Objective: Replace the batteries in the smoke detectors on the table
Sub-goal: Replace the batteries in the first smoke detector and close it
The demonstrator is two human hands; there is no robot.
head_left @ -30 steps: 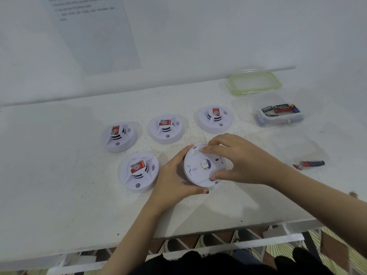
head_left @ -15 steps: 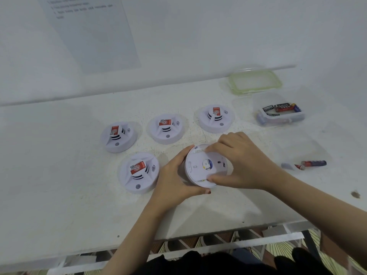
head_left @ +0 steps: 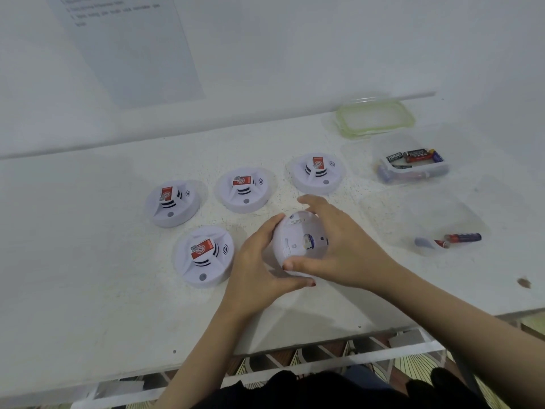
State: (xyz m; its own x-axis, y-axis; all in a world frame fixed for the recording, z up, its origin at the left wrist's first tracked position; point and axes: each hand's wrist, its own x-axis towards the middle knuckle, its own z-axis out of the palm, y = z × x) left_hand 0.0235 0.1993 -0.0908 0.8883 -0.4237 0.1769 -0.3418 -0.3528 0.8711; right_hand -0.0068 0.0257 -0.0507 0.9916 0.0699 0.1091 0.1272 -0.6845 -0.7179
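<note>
White, speckled bench [head_left: 88, 290] against a white wall [head_left: 295, 54] bearing a printed sheet [head_left: 126, 48]. At 1 o'clock: green-rimmed lid [head_left: 376, 118] and clear tub [head_left: 413, 172] containing batteries [head_left: 415, 156]. At 3 o'clock: second tub [head_left: 436, 214] with a loose battery [head_left: 463, 238]. Centre: left hand [head_left: 259, 267] and right hand [head_left: 345, 249] both grasp the smoke detector [head_left: 295, 240], underside visible.

Smoke detectors [head_left: 203, 255] smooth white plastic; table [head_left: 88, 290] matt, speckled; container [head_left: 413, 163] clear plastic.

"EVEREADY" stands in white on a black battery [head_left: 394, 157] inside the clear box [head_left: 389, 143]. Left of that box, the smoke detectors [head_left: 318, 180] carry red labels [head_left: 318, 162], and a wall sheet [head_left: 132, 54] carries printed lines. Both are too blurred to read.
</note>
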